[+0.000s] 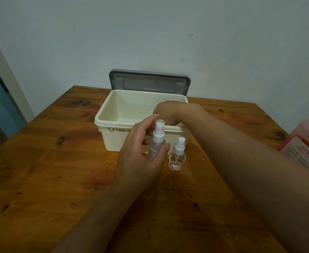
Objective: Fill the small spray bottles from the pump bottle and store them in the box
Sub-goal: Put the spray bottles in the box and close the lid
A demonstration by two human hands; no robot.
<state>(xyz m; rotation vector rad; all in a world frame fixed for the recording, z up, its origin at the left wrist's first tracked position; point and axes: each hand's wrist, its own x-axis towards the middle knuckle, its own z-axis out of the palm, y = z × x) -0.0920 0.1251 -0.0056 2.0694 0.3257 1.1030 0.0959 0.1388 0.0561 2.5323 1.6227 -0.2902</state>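
Standing between left hand [137,155] thumb and fingers [147,122], tall spray bottle [157,143]

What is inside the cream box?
The right hand reaches into the box; bare floor shows beside it. The hand covers the near right corner, so anything there or held is hidden.

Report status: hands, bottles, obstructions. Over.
Left hand grips tall frosted spray bottle. Right hand inside open cream plastic box, grasp unseen. Small clear spray bottle stands close beside.

Tall btl [156,144] left of short btl [177,160], both before box [117,138], on table [58,170].
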